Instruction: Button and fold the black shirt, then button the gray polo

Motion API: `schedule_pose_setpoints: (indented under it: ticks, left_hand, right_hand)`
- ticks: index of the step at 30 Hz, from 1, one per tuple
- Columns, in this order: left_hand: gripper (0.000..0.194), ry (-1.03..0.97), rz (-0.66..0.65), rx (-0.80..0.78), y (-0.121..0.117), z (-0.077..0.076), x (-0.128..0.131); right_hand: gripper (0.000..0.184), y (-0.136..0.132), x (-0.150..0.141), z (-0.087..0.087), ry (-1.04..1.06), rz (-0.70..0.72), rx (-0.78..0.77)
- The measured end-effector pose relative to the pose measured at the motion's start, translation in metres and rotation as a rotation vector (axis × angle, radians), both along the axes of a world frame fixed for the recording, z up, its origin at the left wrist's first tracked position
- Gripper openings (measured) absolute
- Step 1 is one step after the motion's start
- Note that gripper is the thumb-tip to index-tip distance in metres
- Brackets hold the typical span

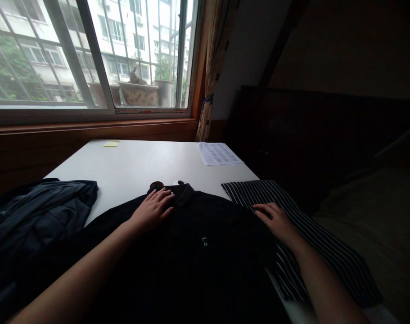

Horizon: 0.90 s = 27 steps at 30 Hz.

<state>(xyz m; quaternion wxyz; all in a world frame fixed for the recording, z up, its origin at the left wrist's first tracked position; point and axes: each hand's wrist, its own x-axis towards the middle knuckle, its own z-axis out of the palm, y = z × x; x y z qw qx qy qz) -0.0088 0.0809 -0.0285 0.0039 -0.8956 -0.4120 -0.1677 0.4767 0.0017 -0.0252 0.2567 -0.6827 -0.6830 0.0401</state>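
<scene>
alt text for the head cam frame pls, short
Two bare hands press flat on a black shirt spread over a white table: the left hand near its collar, the right hand at the edge beside a striped garment. A dark grey garment lies left; a printed sheet and yellow note sit near the window.
</scene>
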Motion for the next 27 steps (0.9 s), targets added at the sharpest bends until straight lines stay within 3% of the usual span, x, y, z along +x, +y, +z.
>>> schedule_pose_setpoints:
  ticks: [3, 6, 9, 13, 16, 18, 23, 27]
  left_hand:
    - [0.051, 0.001, 0.004, -0.007, -0.001, 0.001, 0.001]
    - [0.050, 0.000, 0.005, -0.006, -0.001, 0.002, 0.001]
    - [0.051, -0.003, 0.007, -0.003, -0.001, 0.001, 0.001]
    - [0.052, -0.014, -0.001, -0.004, 0.000, -0.001, 0.000]
    - [0.052, -0.026, 0.000, -0.007, 0.001, -0.004, 0.000]
    - [0.052, -0.033, -0.003, -0.006, 0.002, -0.006, -0.001]
    - [0.053, -0.040, 0.001, 0.022, 0.002, -0.007, -0.001]
    - [0.050, -0.108, 0.031, 0.080, 0.000, -0.003, -0.002]
  right_hand:
    - [0.034, -0.003, -0.005, 0.008, -0.071, 0.003, 0.031]
    - [0.036, -0.007, -0.027, 0.027, -0.184, 0.027, 0.096]
    - [0.040, -0.015, -0.075, 0.050, -0.198, 0.153, 0.091]
    - [0.050, -0.020, -0.157, 0.063, -0.187, 0.499, -0.117]
    - [0.062, -0.010, -0.201, 0.055, -0.230, 0.648, -0.226]
    - [0.068, 0.005, -0.216, 0.045, -0.254, 0.647, -0.295]
    - [0.082, 0.047, -0.213, 0.023, -0.286, 0.510, -0.315]
    - [0.084, 0.062, -0.203, 0.015, -0.303, 0.464, -0.288]
